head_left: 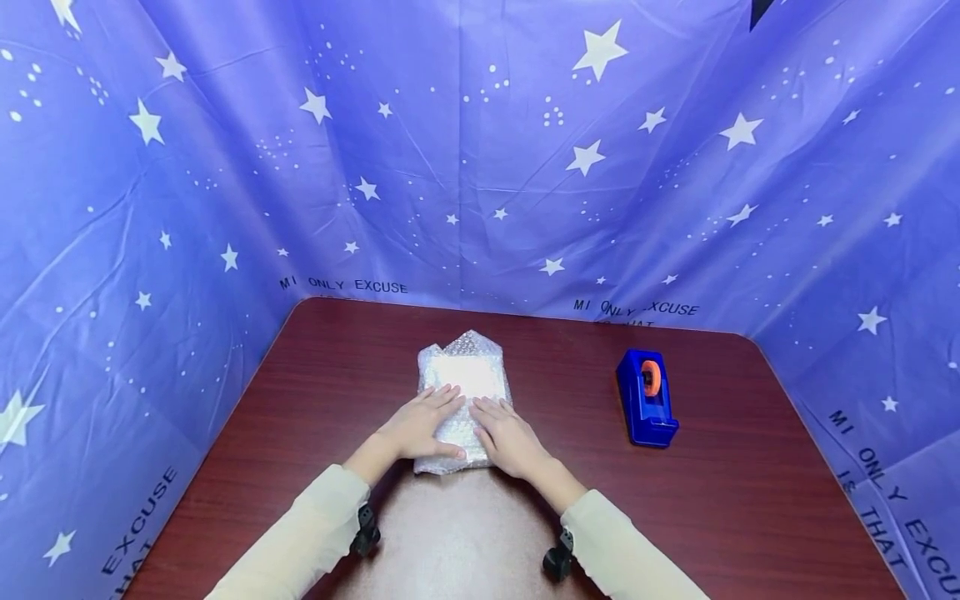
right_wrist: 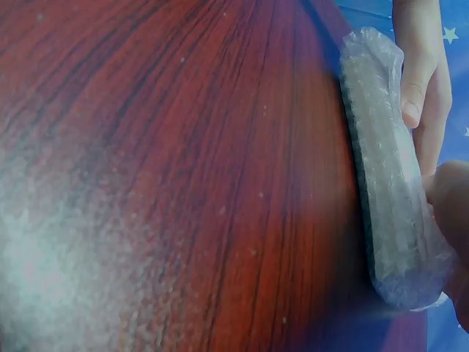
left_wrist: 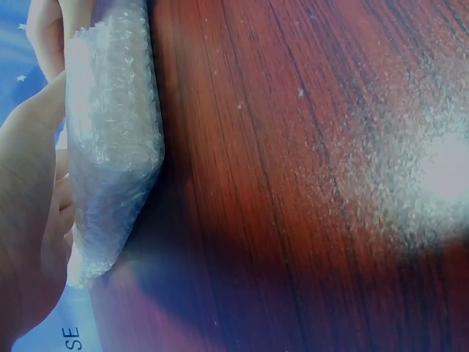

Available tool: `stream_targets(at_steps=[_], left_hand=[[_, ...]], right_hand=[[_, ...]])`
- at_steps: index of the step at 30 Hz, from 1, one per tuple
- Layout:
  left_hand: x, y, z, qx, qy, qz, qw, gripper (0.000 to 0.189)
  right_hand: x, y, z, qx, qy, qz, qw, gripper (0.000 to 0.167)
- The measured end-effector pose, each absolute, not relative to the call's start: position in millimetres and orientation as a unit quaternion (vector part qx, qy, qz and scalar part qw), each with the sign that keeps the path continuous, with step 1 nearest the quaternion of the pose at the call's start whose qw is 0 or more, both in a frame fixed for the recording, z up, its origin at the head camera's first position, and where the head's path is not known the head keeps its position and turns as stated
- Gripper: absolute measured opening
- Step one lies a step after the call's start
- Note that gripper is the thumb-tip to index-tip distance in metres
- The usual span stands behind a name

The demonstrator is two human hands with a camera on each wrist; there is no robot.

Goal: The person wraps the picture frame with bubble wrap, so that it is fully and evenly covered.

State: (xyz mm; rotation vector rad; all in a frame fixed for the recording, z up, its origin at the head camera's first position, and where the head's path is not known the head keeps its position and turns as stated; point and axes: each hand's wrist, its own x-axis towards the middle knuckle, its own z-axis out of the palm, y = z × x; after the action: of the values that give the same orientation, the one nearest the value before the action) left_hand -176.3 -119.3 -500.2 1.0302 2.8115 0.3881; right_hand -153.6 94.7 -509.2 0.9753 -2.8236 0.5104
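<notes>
A flat rectangular package in clear bubble wrap (head_left: 480, 372) lies on the dark red wooden table (head_left: 300, 392). Its wrapped near side shows as a thick edge in the left wrist view, and loose wrap juts up at its far end in the head view. My left hand (head_left: 423, 423) rests on the left part of the package, fingers extended, thumb pointing inward. Over the right part lies my right hand (head_left: 508, 435), its fingers also straight on the wrap. What the bubble wrap encloses is hidden.
To the right on the table stands a blue tape dispenser (head_left: 647, 408) with an orange roll of tape (head_left: 651, 378). A blue curtain with white stars (head_left: 480, 167) hangs behind the table and along both sides. Black wrist cameras (head_left: 366, 531) sit below the sleeves.
</notes>
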Motion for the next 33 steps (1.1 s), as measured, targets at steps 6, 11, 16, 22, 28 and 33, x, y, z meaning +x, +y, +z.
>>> stream_targets(at_steps=[6, 11, 16, 22, 28, 33], left_hand=[[-177.6, -123.5, -499.6, 0.330, 0.933, 0.130, 0.064, 0.093], [-176.4, -121.9, -503.8, 0.327, 0.932, 0.140, 0.070, 0.093], [-173.8, -119.5, -508.1, 0.329, 0.930, 0.146, 0.073, 0.094], [-178.9, -121.4, -505.9, 0.332, 0.931, 0.135, 0.064, 0.094], [-181.4, -119.4, -499.0, 0.320, 0.934, 0.145, 0.060, 0.096], [-174.3, -125.4, -485.5, 0.305, 0.932, 0.192, 0.039, 0.091]], right_hand=[[-155.7, 87.5, -507.5, 0.318, -0.931, 0.171, 0.048, 0.040], [-159.3, 95.3, -505.7, 0.317, -0.922, 0.219, 0.032, 0.040], [-165.2, 108.0, -509.7, 0.284, -0.925, 0.243, 0.063, 0.037], [-175.7, 115.8, -516.0, 0.258, -0.931, 0.249, 0.071, 0.038], [-175.9, 121.1, -516.1, 0.262, -0.921, 0.276, 0.079, 0.040], [-165.2, 140.6, -506.2, 0.219, -0.923, 0.298, 0.107, 0.045]])
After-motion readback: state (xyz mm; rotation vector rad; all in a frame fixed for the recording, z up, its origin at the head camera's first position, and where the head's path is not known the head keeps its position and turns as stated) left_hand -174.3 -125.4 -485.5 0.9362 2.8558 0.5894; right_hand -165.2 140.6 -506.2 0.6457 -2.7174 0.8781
